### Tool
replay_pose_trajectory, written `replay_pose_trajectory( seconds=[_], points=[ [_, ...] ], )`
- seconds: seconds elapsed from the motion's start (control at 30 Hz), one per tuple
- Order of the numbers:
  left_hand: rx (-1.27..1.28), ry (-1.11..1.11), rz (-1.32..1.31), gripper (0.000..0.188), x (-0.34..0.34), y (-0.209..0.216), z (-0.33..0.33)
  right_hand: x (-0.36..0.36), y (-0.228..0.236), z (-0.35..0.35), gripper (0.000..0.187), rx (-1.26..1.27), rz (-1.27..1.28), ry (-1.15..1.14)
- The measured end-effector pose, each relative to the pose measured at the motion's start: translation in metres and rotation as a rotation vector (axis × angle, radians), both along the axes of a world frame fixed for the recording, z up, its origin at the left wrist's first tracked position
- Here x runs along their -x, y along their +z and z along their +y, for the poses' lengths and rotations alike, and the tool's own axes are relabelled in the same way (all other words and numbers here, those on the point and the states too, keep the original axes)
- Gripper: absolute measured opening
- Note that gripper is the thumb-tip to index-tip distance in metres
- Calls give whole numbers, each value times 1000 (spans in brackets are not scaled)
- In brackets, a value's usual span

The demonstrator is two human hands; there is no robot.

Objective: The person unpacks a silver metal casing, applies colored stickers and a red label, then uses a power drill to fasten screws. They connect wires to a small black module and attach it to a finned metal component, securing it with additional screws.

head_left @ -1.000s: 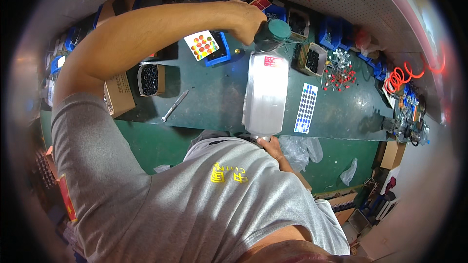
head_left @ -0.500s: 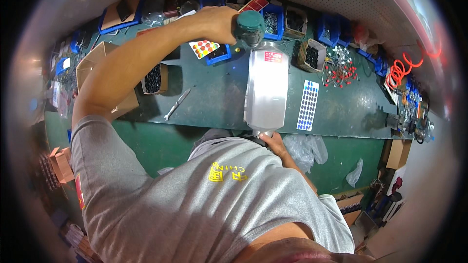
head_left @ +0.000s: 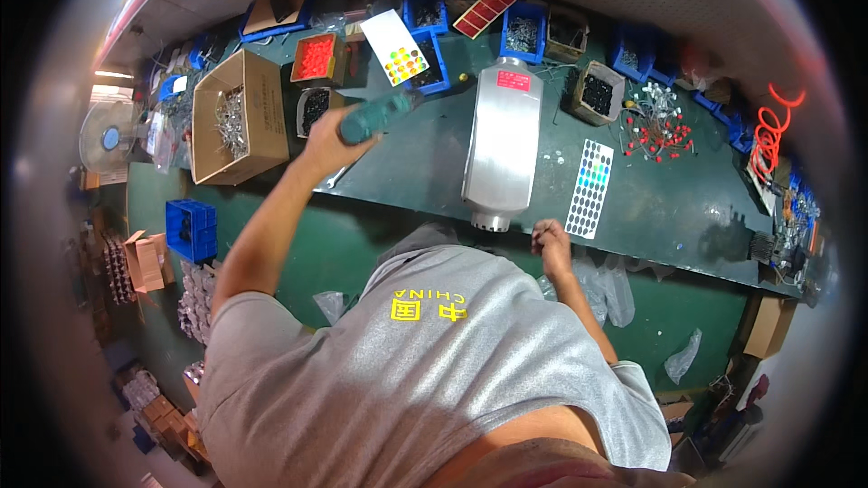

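My left hand (head_left: 327,143) is wrapped round a green power screwdriver (head_left: 378,117), held over the left part of the bench with its dark nose toward the blue bins. In the middle of the bench lies a silver metal canister (head_left: 502,140), with a red label by its far neck and a holed collar at its near end, by the bench edge. My right hand (head_left: 550,239) is just right of that collar, apart from it, with curled fingers; whether they pinch something small cannot be made out. Beneath my left wrist, a wrench (head_left: 336,179) is partly hidden.
A cardboard box (head_left: 203,149) of metal parts and a small box of red pieces (head_left: 316,58) stand at left. Blue bins (head_left: 523,32) line the back. A sticker sheet (head_left: 589,190) lies right of the canister, near red-tipped wires (head_left: 655,131). A red coiled hose (head_left: 767,140) hangs at far right.
My left hand has carried the screwdriver from the canister's far end leftward and nearer. My right hand has let go of the canister's near collar and moved right. The view has shifted.
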State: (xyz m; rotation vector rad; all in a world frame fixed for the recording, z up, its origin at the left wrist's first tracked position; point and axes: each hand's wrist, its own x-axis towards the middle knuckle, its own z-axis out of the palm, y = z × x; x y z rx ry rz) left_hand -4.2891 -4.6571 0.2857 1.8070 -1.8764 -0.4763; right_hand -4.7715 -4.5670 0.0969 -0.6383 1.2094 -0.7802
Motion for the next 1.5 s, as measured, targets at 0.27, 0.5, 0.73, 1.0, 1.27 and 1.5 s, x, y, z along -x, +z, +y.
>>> replay_pose_trajectory(
  seconds=[0.27, 0.5, 0.73, 1.0, 1.27, 1.5],
  points=[
    [-259, -209, 55, 59, -10, -117, 88, -125, 153, -69, 13, 107, -263, 201],
    [-133, -184, -289, 60, -16, -173, 89, -275, 18, -86, 19, -438, -218, -113],
    [-246, -192, -389, 66, -58, -223, 70, -312, -33, -104, 69, -483, 108, -203],
    [-416, -383, -79, 69, -83, -205, 19, -254, 51, -75, 39, -204, -168, -148],
    [-243, -400, 389, 59, 54, -155, -203, -141, 95, 23, 22, -81, 286, -1130],
    [-394, -597, 334, 69, 164, -167, -314, -155, 73, 29, 17, -492, -299, -1037]
  ],
)
